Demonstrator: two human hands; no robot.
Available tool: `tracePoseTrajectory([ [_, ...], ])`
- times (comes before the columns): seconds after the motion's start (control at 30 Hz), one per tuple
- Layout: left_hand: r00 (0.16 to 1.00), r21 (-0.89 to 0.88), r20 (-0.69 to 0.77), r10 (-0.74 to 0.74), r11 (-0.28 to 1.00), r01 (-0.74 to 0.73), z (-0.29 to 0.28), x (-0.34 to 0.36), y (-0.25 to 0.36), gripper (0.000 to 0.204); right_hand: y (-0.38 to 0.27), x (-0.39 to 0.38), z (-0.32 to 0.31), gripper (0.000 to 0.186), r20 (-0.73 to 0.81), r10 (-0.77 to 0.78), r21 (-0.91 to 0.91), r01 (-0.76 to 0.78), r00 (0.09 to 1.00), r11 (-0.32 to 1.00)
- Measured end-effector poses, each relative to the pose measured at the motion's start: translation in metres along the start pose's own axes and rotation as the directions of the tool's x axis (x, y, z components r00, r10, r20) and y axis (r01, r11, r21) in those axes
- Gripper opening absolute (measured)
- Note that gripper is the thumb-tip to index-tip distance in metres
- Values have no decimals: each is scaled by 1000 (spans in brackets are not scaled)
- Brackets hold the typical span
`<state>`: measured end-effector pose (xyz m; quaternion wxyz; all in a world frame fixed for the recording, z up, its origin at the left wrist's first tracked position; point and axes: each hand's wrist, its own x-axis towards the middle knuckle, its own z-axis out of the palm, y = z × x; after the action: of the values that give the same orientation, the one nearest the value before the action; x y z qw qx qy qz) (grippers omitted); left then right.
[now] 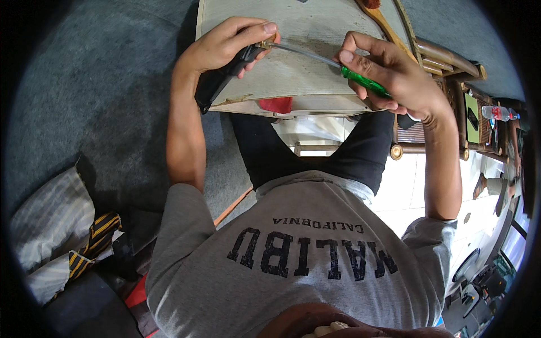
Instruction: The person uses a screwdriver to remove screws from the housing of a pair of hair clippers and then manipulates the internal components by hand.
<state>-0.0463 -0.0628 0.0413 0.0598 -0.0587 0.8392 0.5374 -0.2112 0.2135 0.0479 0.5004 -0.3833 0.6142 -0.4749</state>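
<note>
left hand point(225, 48): I see it closed round a black handle point(217, 81) with a small brass-coloured fitting point(265, 43) at its upper end, thumb and forefinger pinching near that fitting
right hand point(389, 70): closed on a screwdriver point(338, 66) by its green translucent grip, fingers wrapped, forefinger laid along it toward the shaft
position: both held above a pale ribbed board point(293, 79) that lies across my lap; the screwdriver's thin metal shaft runs leftward and its tip meets the brass fitting under the left thumb
black handle, handling: I judge it rigid and light, with a matte surface that should not slip; best held low on the body, as now, leaving the fitting end free
screwdriver, handling: stiff steel shaft, smooth plastic grip that could turn in a damp palm; hold well back on the grip, the tip is narrow and could skip off the small fitting toward the left fingers
edges: the board's near edge sits just below the hands, with a red cloth point(276, 105) tucked under it; a wooden spoon point(383, 19) lies at the board's far right
room: grey floor point(101, 96) open to the left; right side crowded by a bamboo rack point(445, 65) and a water bottle point(499, 113); striped cushions point(51, 225) low left, well apart
</note>
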Motion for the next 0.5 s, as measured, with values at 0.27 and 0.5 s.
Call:
tracePoseTrajectory([
  [0.27,997,47,0,-72,996,72,0,-1,4,48,1,1,0,23,-21,-32,-104,29,999,994],
  [0.5,997,50,-37,-72,996,74,3,-2,9,52,18,7,12,15,10,-718,-775,459,696,435],
])
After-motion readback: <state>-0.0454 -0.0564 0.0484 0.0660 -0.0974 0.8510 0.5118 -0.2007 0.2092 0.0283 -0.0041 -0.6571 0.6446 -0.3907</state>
